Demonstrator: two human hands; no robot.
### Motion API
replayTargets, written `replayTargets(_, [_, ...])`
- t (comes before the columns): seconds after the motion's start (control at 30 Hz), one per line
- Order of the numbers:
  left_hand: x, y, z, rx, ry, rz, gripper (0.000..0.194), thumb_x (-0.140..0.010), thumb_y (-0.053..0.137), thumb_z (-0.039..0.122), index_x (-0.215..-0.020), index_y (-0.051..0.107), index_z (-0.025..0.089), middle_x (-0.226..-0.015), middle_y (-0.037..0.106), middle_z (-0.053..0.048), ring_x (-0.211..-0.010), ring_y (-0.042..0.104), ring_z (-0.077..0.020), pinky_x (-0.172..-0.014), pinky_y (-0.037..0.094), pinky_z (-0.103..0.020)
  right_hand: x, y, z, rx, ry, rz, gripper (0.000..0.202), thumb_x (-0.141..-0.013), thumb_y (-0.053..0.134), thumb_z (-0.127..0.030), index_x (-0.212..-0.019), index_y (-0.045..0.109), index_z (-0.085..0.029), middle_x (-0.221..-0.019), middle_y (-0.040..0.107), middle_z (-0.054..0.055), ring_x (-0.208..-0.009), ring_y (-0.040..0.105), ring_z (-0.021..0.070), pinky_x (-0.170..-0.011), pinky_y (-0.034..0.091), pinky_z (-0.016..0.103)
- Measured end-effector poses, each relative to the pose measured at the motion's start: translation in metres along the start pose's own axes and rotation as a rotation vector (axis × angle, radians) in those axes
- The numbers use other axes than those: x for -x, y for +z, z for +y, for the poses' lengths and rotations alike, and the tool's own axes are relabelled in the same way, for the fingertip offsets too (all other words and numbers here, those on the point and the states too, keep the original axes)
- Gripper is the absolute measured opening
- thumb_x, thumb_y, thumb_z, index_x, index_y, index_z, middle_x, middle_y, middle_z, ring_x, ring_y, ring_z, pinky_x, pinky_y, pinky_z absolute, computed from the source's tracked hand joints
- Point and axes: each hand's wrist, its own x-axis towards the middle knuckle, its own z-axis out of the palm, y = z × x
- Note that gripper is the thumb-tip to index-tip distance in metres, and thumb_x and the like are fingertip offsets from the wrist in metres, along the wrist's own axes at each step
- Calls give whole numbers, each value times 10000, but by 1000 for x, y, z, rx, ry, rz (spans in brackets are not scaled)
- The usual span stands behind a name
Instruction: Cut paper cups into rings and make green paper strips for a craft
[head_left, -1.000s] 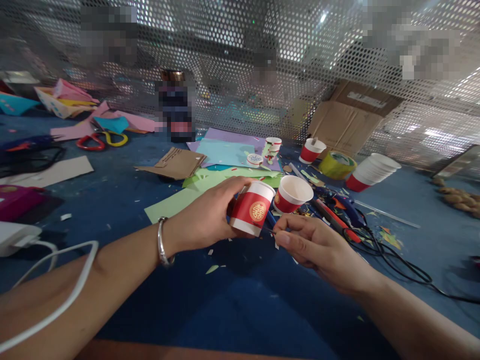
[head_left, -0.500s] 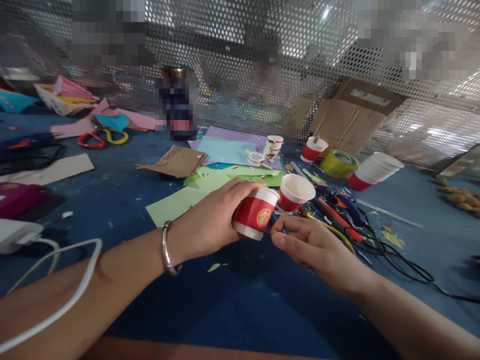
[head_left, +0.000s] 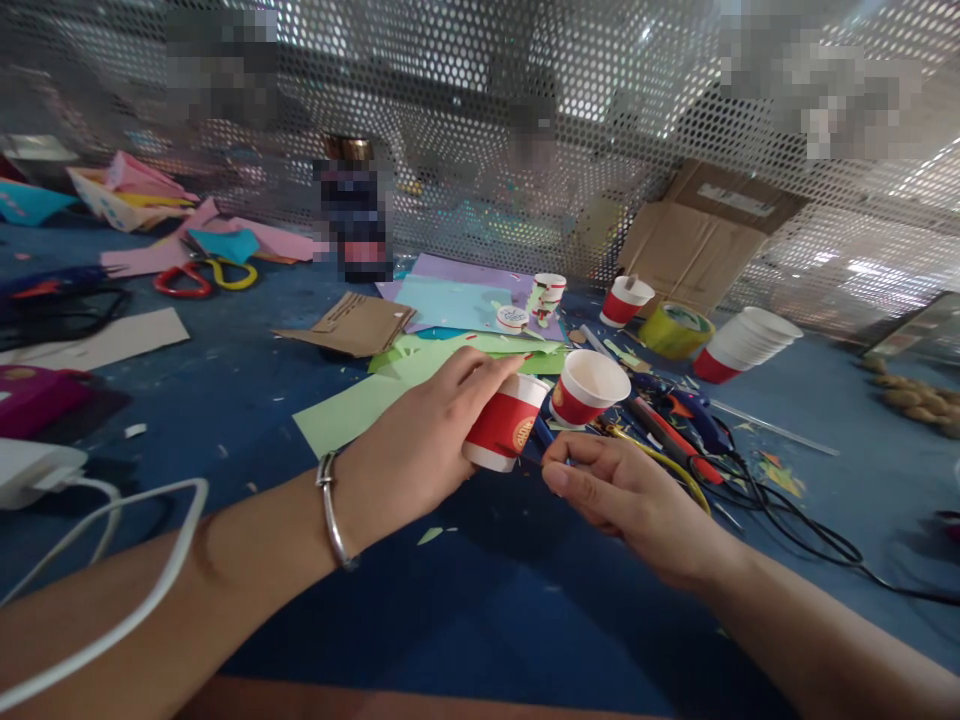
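Observation:
My left hand (head_left: pixel 420 430), with a silver bangle at the wrist, is wrapped round a red and white paper cup (head_left: pixel 507 422), which is tilted. To its right, my right hand (head_left: pixel 611 490) is closed in a pinch near the cup's base. A thin blue item (head_left: pixel 543 432) shows between the cup and my right fingers; what exactly the pinch holds is too small to make out. Just behind my right hand a second red and white cup (head_left: pixel 589 386) stands upright with its mouth open.
Green paper (head_left: pixel 337 410) and folded cardboard (head_left: pixel 360 322) lie behind my left hand. Stacked cups (head_left: pixel 750 342), yellow tape (head_left: pixel 676 330) and a glue gun (head_left: pixel 701 415) with a black cable are at right. Scissors (head_left: pixel 182 280) and a white charger (head_left: pixel 37 470) are at left.
The held cup has turned in my left hand, so its round logo sits further right, and it has shifted slightly left. My right hand has barely moved.

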Motion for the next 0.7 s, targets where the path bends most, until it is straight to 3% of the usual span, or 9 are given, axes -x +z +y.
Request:
replayTargets(0.17, [1, -4, 1, 30, -18, 46, 789, -836, 705, 207, -1518, 307, 215, -1490, 469, -157, -1388, 462, -319, -1142, 423, -482, 2, -1, -3, -8, -3, -14, 323, -903, 697, -460, -830, 560, -177, -623, 350, -86, -482, 208, 48, -416, 126, 228])
replayTargets(0.37, [-1, -13, -9, 436, -148, -81, 885, -715, 856, 446, -1442, 380, 278, -1322, 634, -113, -1131, 664, -303, -946, 571, -441, 7, -7, -8, -91, -27, -26, 305, -929, 673, -447, -854, 574, -168, -621, 346, -85, -484, 207, 43, -429, 115, 224])
replayTargets(0.53, [-2, -13, -11, 577, -118, -40, 885, -681, 889, 427, -1433, 439, 306, -1432, 556, -113, -1215, 623, -308, -965, 575, -418, 9, -12, -9, -112, -19, -30, 327, -911, 685, -475, -848, 568, -176, -587, 321, -98, -465, 181, 46, -415, 109, 220])
replayTargets(0.7, [-1, -10, -8, 463, -56, 35, 844, -732, 848, 417, -1466, 437, 352, -1498, 473, -92, -1255, 582, -332, -998, 563, -476, 8, -14, -8, -109, -22, -52, 310, -905, 691, -460, -849, 573, -179, -590, 347, -94, -460, 196, 46, -412, 114, 217])
